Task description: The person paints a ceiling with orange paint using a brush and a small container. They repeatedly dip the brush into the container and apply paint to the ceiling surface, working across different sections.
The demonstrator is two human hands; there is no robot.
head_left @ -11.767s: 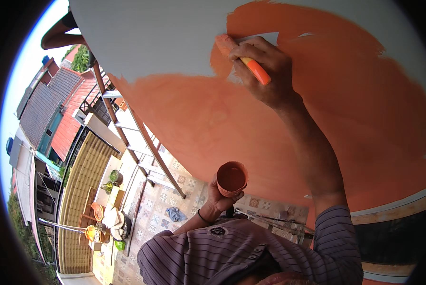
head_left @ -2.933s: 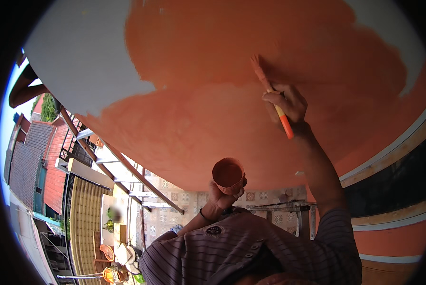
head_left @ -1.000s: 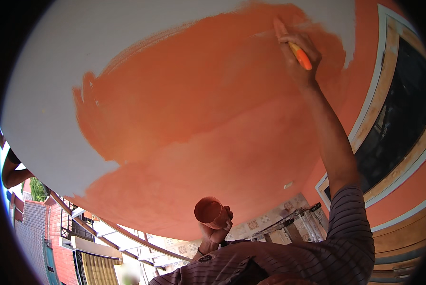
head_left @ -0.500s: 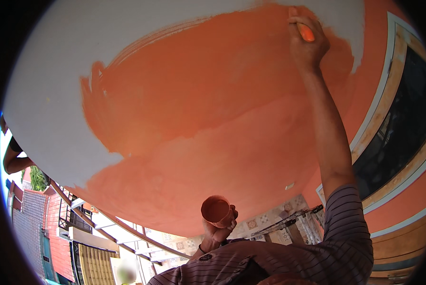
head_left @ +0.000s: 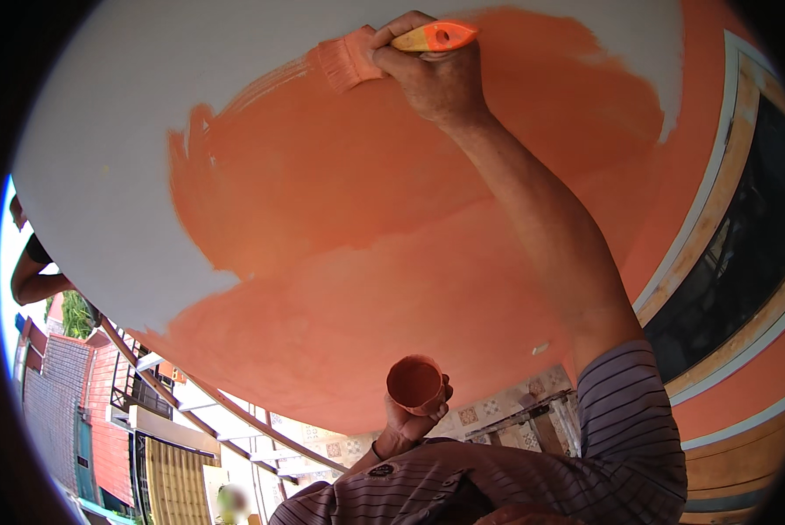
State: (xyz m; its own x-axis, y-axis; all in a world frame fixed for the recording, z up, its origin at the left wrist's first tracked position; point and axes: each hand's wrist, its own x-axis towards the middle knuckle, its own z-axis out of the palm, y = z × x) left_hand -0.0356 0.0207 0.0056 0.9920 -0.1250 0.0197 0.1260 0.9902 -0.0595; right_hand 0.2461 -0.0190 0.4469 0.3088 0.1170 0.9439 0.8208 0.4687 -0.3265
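My right hand (head_left: 436, 80) grips a wide paintbrush (head_left: 347, 61) by its yellow and orange handle. The bristles, coated orange, press on the wall (head_left: 95, 175) at the upper edge of a patch of wet orange paint (head_left: 357, 166). Thin streaks trail to the left of the bristles. Low in front of my chest, my left hand (head_left: 408, 424) is wrapped round a small round cup (head_left: 414, 383), its mouth facing up. The inside of the cup is orange-brown; how much paint it holds I cannot tell.
To the right is a framed window (head_left: 729, 227) with dark glass. A railing (head_left: 226, 429) curves along the lower left, with houses beyond. Another person's arm (head_left: 38, 276) shows at the far left. Below lies a patterned tile floor (head_left: 497, 404) beside a wooden rack or ladder (head_left: 541, 429).
My right hand has swept the paintbrush left along the patch's upper edge, and its bristles now show. My left hand still holds the cup, slightly farther right in view.
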